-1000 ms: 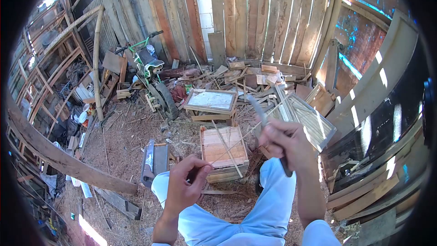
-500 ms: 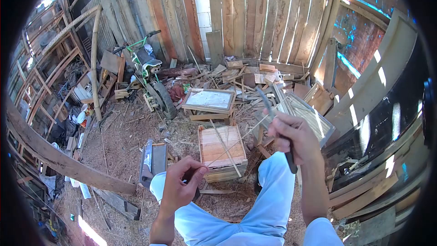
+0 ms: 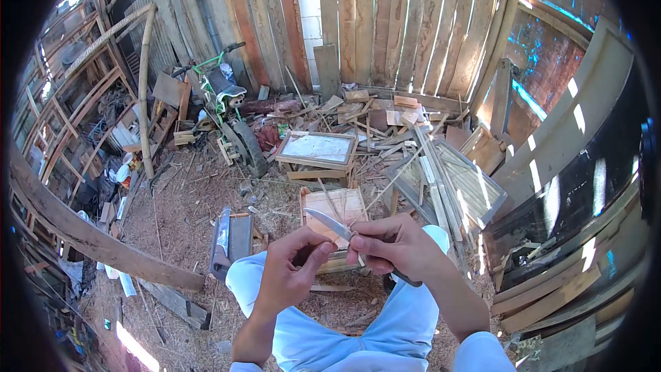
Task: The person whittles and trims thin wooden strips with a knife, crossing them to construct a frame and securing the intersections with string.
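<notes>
My right hand (image 3: 396,244) is closed on a knife (image 3: 330,223); the blade points up and left, and the dark handle shows below the fingers. My left hand (image 3: 295,262) is pinched just left of the blade, close to my right hand. Whatever lies between its fingertips is too small to make out. Beneath the hands a wooden box (image 3: 317,200) with light planks stands on the floor, partly hidden by them. A thin stick (image 3: 329,196) leans over the box. My knees are on either side of the hands.
A handsaw (image 3: 222,238) lies by a grey tray (image 3: 240,233) near my left knee. Beyond the box stands a framed panel (image 3: 317,148). A small green bike (image 3: 231,103), scrap wood (image 3: 385,117) and slatted panels (image 3: 468,182) lie around. Planks (image 3: 551,296) are stacked at right.
My right hand has come down and left with the knife, from apart at the right to beside my left hand. My left hand has shifted slightly right.
</notes>
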The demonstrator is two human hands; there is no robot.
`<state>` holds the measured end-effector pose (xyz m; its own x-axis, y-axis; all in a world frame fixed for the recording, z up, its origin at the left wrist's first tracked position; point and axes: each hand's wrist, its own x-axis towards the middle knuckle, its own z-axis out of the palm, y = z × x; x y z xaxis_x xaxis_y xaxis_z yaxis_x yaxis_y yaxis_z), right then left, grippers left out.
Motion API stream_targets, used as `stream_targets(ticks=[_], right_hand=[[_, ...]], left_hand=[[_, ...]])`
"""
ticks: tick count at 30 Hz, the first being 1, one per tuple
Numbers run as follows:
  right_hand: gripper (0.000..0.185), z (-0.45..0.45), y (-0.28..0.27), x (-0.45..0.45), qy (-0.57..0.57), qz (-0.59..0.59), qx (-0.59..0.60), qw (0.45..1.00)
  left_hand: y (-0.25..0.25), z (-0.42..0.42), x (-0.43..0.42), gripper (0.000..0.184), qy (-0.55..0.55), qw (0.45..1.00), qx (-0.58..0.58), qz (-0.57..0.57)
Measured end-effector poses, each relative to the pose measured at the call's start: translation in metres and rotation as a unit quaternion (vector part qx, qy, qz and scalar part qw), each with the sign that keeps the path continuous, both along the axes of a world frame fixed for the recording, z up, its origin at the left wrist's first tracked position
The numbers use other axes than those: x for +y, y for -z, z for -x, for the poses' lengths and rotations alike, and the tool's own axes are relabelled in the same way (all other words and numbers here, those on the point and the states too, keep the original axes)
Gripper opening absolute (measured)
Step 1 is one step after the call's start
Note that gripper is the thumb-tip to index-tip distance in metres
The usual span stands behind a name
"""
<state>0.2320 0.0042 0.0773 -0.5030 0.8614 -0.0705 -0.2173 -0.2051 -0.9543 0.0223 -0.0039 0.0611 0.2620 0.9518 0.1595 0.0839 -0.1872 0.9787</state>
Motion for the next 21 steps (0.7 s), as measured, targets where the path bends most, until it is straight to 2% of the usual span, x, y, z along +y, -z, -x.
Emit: stream_targets(ticks=[3, 5, 8, 10, 13, 15, 16, 18, 21], right_hand=[[0.022, -0.01, -0.008, 0.002, 0.032, -0.042, -0.046, 0.998], [0.026, -0.026, -0.009, 0.008, 0.129, -0.044, 0.002, 0.991], [0.03, -0.044, -0.017, 0.014, 0.167, -0.034, 0.032, 0.985], [0.031, -0.045, -0.015, 0.015, 0.172, -0.01, 0.046, 0.984], [0.031, -0.031, -0.003, 0.012, 0.132, -0.037, 0.08, 0.987], [0.032, -0.015, 0.0, 0.004, 0.066, -0.002, 0.0, 0.998], [0.032, -0.019, 0.001, 0.007, 0.066, -0.002, 0.001, 0.998], [0.034, -0.037, 0.001, 0.019, 0.147, 0.002, 0.058, 0.987], [0.036, -0.05, -0.008, 0.027, 0.166, 0.017, 0.077, 0.983]], left_hand=[[-0.003, 0.005, -0.002, 0.007, 0.007, 1.0, 0.025, 0.013], [0.001, 0.011, -0.006, 0.007, -0.003, 0.999, 0.046, 0.0], [0.011, 0.021, -0.009, 0.007, 0.0, 0.997, 0.074, -0.026], [0.008, 0.019, -0.01, 0.007, -0.005, 0.998, 0.068, -0.019], [0.009, 0.018, -0.008, 0.006, -0.02, 0.997, 0.072, -0.016], [0.009, 0.016, -0.005, 0.006, -0.023, 0.996, 0.08, -0.022], [0.008, 0.015, -0.003, 0.006, -0.023, 0.996, 0.08, -0.035], [0.009, 0.018, -0.003, 0.006, -0.024, 0.995, 0.082, -0.047], [0.011, 0.025, 0.001, 0.006, -0.022, 0.995, 0.086, -0.042]])
